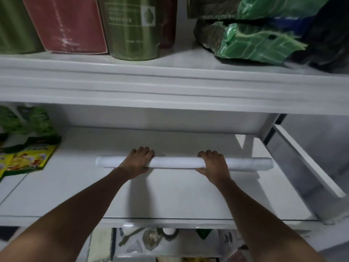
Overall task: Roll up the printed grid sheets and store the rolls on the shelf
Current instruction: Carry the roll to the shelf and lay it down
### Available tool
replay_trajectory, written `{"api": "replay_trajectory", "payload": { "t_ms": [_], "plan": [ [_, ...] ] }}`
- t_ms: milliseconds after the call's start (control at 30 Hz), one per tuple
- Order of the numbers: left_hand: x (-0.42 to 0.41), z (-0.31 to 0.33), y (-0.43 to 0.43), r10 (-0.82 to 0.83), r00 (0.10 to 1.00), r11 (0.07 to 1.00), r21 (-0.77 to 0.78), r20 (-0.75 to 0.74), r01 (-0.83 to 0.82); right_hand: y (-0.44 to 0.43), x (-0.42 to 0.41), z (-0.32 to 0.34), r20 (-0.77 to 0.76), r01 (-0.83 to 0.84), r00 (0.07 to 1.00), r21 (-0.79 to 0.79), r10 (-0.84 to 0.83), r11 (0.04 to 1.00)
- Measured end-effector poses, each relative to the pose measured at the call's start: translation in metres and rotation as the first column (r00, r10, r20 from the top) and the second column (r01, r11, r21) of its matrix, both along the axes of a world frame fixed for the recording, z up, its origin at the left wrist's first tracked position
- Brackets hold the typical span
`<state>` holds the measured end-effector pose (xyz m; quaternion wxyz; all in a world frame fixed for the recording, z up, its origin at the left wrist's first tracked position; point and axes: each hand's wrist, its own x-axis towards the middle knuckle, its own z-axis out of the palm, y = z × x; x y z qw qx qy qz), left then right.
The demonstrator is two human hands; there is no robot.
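**A:** Where is the roll?

**B:** The white roll [175, 162] lies crosswise on the middle shelf [170, 197], about halfway back. Its length runs left to right.

**A:** And the hands?

**B:** Both are on it. The left hand [137, 163] grips it left of the middle, with the fingers curled over the top to the far side and the thumb at the near side. The right hand [213, 164] grips it the same way, right of the middle. A bare stretch of roll shows between them, and one end sticks out past each hand. The right end reaches further.

**A:** Can you see the grid print?

**B:** Not clearly. In this dim light the paper looks plain white, perhaps faintly mottled.

**A:** What else is on that shelf?

**B:** Yellow and green snack packets [28, 157] are piled at its left end, well apart from the roll.

**A:** And above?

**B:** The upper shelf [151, 87] carries a green canister [132, 29] just beside a red box [66, 25]. Green plastic packets [255, 42] are stacked at the right.
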<state>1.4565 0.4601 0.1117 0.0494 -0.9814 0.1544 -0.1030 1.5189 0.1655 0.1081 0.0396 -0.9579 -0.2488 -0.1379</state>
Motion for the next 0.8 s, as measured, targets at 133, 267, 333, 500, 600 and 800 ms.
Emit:
{"api": "replay_trajectory", "payload": {
  "t_ms": [133, 267, 333, 500, 600, 800],
  "plan": [
    [0.009, -0.017, 0.007, -0.004, 1.000, 0.990, -0.143, -0.023, 0.001, 0.003, 0.012, -0.012, 0.004, -0.011, 1.000, 0.014, 0.011, 1.000],
    [0.020, -0.036, 0.011, 0.055, 0.998, 0.963, -0.261, -0.039, -0.063, 0.003, 0.018, -0.029, -0.026, -0.006, 1.000, 0.065, 0.008, 0.998],
    [0.024, -0.042, 0.015, 0.032, 0.999, 0.967, -0.253, -0.033, -0.040, 0.002, 0.021, -0.035, -0.035, -0.014, 0.999, 0.097, 0.018, 0.995],
    [0.035, -0.032, 0.014, -0.004, 0.998, 0.974, -0.227, 0.065, 0.019, 0.004, 0.036, -0.033, 0.038, -0.041, 0.999, 0.168, 0.035, 0.985],
    [0.040, -0.026, 0.004, 0.052, 0.995, 0.984, -0.177, 0.084, -0.036, 0.007, 0.042, -0.026, 0.033, -0.015, 0.999, 0.123, 0.011, 0.992],
    [0.034, -0.018, 0.010, 0.026, 0.994, 0.983, -0.183, 0.109, -0.006, 0.000, 0.038, -0.013, 0.011, -0.020, 1.000, 0.129, 0.019, 0.991]
  ]
}}
